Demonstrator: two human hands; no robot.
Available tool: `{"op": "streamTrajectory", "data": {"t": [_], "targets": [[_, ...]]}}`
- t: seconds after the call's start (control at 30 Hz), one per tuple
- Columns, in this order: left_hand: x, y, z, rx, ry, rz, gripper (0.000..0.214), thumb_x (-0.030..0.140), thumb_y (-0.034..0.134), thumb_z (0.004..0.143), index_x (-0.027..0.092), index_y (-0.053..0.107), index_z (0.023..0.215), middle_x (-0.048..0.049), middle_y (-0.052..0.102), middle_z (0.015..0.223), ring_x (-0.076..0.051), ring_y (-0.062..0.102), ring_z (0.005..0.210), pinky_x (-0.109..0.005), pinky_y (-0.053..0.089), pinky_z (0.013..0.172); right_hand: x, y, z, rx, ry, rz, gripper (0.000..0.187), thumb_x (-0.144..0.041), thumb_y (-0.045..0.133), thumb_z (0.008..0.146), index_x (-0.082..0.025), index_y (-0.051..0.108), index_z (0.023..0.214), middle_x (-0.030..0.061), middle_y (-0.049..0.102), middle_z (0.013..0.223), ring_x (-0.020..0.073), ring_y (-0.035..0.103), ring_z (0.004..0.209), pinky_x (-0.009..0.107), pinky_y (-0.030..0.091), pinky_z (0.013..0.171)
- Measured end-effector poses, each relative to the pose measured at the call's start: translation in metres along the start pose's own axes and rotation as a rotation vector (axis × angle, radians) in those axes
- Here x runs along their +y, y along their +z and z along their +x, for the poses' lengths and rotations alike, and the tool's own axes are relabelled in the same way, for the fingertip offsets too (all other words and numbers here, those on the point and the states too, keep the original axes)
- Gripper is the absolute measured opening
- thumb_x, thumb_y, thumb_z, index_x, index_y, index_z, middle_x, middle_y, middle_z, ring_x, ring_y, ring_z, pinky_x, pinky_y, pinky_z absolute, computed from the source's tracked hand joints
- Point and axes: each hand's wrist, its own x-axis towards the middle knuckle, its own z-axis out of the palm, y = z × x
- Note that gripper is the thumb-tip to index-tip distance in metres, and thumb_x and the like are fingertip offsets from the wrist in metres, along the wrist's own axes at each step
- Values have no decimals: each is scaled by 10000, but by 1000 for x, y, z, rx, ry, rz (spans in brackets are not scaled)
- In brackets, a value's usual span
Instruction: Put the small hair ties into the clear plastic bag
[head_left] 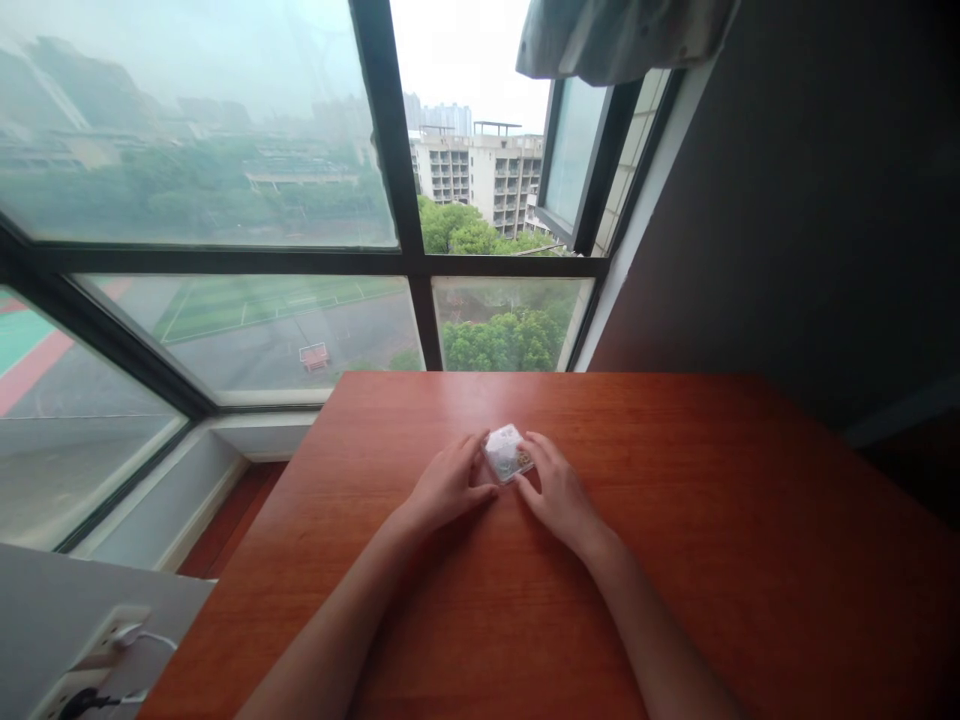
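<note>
A small clear plastic box (508,452) rests on the wooden table, turned at a slant. Through its transparent walls I see something white and small gold-coloured pieces, too small to name. My left hand (450,482) curves around the box's left side, with the fingers at its far edge and the thumb near its front corner. From the right, my right hand (555,490) has its fingers on the box's right edge and the thumb by the near edge. The two hands hold the box between them.
The reddish-brown wooden table (712,520) reaches up to large windows, one pane (577,150) swung open. A grey curtain (630,40) hangs at the top. Wall sockets with plugs (112,650) are at the lower left, and a dark wall (810,220) stands on the right.
</note>
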Motion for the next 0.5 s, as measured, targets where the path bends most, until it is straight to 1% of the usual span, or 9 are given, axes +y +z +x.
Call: {"op": "streamTrajectory", "data": {"t": [0.07,0.17,0.23,0.3,0.4,0.5], "targets": [[1,-1,0,2,13,-7,728,290,696,715,240,391,1375,-86,576,1204,-256,573,1033,-362,478,875,-4,1,-1,20,18,-54,439,-244,594,799,-189,508,1226,122,533,1286,270,508,1178,433,421,1004],[4,-3,-1,-3,54,-16,678,266,653,745,241,393,1371,-84,571,1237,-253,571,1047,-373,467,906,-11,3,-2,51,53,-132,463,-344,660,762,-186,506,1170,129,566,1211,293,528,1097,448,433,951],[5,-3,-1,2,64,-18,650,265,634,761,236,399,1366,-85,564,1261,-257,563,1074,-383,457,933,-14,5,-2,68,70,-166,432,-378,667,755,-193,518,1116,123,590,1140,291,537,1042,438,440,913],[4,-3,-1,9,60,-11,639,248,622,764,236,404,1365,-86,553,1284,-264,546,1112,-394,445,962,-13,5,0,77,76,-173,382,-359,658,754,-199,527,1075,109,607,1076,277,544,1000,413,445,889],[1,-1,-1,-3,41,17,658,227,619,756,243,398,1376,-88,528,1319,-272,535,1139,-402,443,978,-3,1,3,119,98,-152,380,-331,658,729,-197,537,1064,96,625,1045,263,555,979,378,455,869],[-3,1,-1,-15,26,60,664,248,619,764,239,391,1388,-97,496,1350,-278,531,1154,-404,448,983,16,-7,7,244,171,-150,423,-370,650,728,-192,542,1097,98,642,1047,267,573,969,371,461,849]]}}
